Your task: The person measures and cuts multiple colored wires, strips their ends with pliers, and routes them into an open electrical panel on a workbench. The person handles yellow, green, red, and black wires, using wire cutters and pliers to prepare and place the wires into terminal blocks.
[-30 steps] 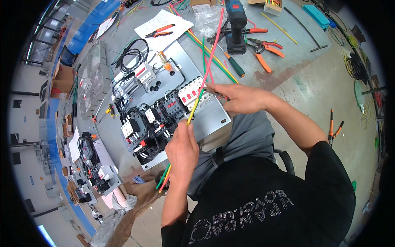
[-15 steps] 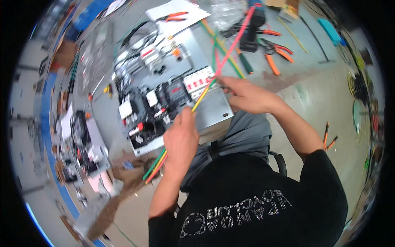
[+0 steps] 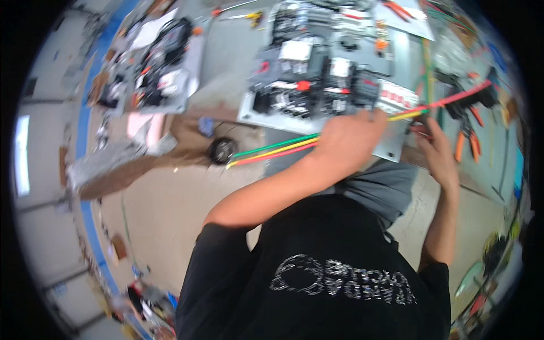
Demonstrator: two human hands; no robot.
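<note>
My left hand (image 3: 354, 139) is closed around a small bundle of long, flat, heat-shrink tubes (image 3: 276, 149) in green, yellow and pink-red. Their ends trail to the left past my wrist, and the pink-red length stretches out to the far right. My right hand (image 3: 439, 156) is near the yellow and green part, its fingers curled by a dark and reddish bit that blur hides. Beyond both hands is a grey metal plate (image 3: 249, 115) fitted with electrical parts, including a white row of breakers with red levers (image 3: 396, 97).
Orange-handled pliers (image 3: 468, 144) and a dark power tool (image 3: 470, 105) lie on the bench to the right. A second plate with wired parts (image 3: 190, 85) is at the left. Below it are a pinkish box (image 3: 146, 127) and a round dark container (image 3: 222, 151).
The view has swung left, so the bench appears further right and up. My left hand still grips the tubes, which now lie flatter. My right hand has come lower, beneath them.
</note>
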